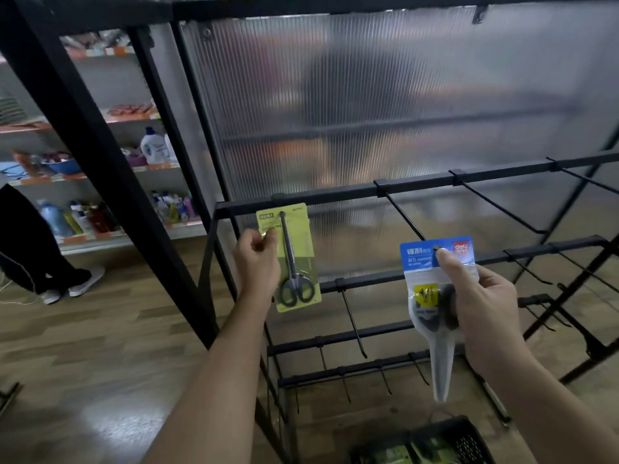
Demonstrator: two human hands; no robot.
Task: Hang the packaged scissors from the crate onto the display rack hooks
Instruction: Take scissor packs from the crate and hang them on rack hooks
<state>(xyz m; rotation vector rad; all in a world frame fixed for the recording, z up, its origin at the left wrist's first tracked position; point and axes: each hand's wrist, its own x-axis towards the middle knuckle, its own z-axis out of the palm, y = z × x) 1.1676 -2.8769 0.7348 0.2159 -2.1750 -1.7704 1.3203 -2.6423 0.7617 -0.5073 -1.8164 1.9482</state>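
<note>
Green card on the left: my left hand (256, 262) pinches the near edge of the green pack (296, 262) of scissors, fingers curled tight on the card. I hold it flat and upright so its top sits right at the top rail (335, 195) of the rack. Is its hole over a hook yet? I cannot tell, because the card hides that spot. I grip by the edge, not the middle, so the top of the card is free to slide along a wire.

Over on the right, my right hand (482, 303) wraps round the blue pouch (435, 262), fingers curled behind the clear part where the scissor handles bulge. My thumb (445, 262) is pressed up on the blue header, just beside the little hang hole. That stiffens the floppy top and lets me aim it. The long hook (403, 216) runs down from the rail towards me, and its tip ends right behind that header, touching or nearly so. The blade end dangles straight down, clear of the lower hooks (353, 323).

Down at the bottom edge sits the dark crate (469, 430) with more green packs inside, so I judge there is plenty left to hang. Next the hole has to find that tip, and a slight tilt of the pouch would miss it.
</note>
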